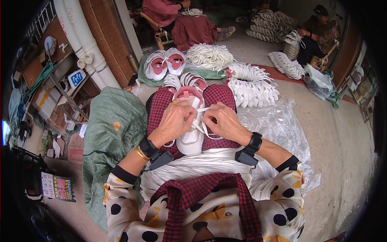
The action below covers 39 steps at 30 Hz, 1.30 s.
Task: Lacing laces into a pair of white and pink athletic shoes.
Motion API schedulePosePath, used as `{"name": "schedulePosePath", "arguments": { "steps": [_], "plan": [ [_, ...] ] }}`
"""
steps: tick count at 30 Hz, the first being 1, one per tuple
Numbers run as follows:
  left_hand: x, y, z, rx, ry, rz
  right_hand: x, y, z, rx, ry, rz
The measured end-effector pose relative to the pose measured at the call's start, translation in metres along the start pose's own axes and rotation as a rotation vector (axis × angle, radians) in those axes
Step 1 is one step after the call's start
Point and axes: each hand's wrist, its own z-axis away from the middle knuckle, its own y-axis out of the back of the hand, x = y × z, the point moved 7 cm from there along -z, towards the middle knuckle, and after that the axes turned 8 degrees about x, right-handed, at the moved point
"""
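Observation:
A white sneaker (190, 142) with a pink lining lies between my knees, its toe toward me. Over its laced front, my left hand (177, 117) and my right hand (224, 121) face each other with fingers pinched. A flat white shoelace (202, 109) runs between them, and each hand grips part of it. Loose lace loops hang below my right fingers. The fingertips of my left hand are partly hidden behind its knuckles. Across my lap, on a red-and-black checked apron (219, 94), lies a thick bundle of white laces (177, 171).
Beyond my knees lie white shoes with pink insoles (166, 63), a heap of white laces (209, 55) and stacked shoes (254, 92). A green woven sack (115, 125) is at my left, clear plastic sheeting (278, 133) at my right. Two seated people work farther back.

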Motion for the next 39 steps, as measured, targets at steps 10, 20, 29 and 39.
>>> {"name": "schedulePosePath", "arguments": {
  "steps": [10,20,29,39],
  "plan": [
    [-0.015,-0.018,-0.007,-0.164,0.192,0.116,0.011,-0.007,0.007,0.104,0.027,0.047],
    [-0.017,-0.027,-0.017,-0.317,0.202,0.106,0.015,-0.007,-0.004,0.150,-0.019,0.000],
    [-0.009,-0.023,-0.016,-0.295,0.104,-0.059,0.012,0.001,-0.017,-0.013,-0.040,-0.124],
    [-0.033,0.055,-0.014,-0.042,0.051,-0.230,0.036,-0.009,-0.020,-0.222,-0.065,-0.117]
  ]
}}
